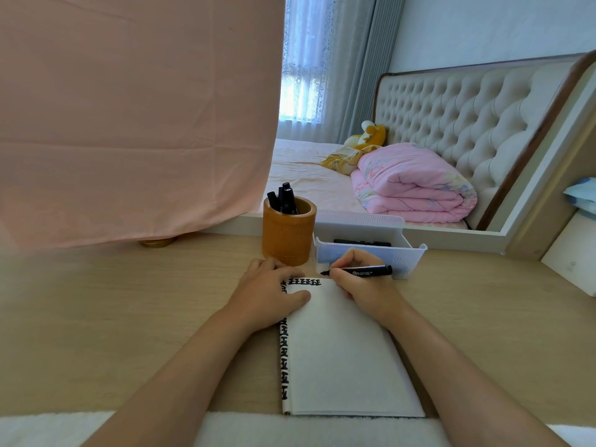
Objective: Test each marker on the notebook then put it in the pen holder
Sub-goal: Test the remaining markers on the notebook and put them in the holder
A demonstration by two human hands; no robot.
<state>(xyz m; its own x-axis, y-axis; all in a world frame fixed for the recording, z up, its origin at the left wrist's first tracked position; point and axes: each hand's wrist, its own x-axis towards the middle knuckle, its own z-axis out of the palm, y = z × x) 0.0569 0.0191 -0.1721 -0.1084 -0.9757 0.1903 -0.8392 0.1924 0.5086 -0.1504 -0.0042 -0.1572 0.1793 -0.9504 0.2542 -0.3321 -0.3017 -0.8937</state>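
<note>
Pinching a marker [366, 271], right hand [362, 290] rests beside spread left hand [269, 293] on the notebook [342, 356].

Black marker [364, 271] in the right hand [361, 285]; white notebook [342, 356] with black-patterned edges under both hands; brown holder [288, 235] beyond the left hand [271, 293]; pale wood desk [129, 317].

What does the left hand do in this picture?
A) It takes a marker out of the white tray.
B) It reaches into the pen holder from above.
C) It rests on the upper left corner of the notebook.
C: the left hand lies on the upper left corner of the notebook, while the right hand grips the marker.
</note>
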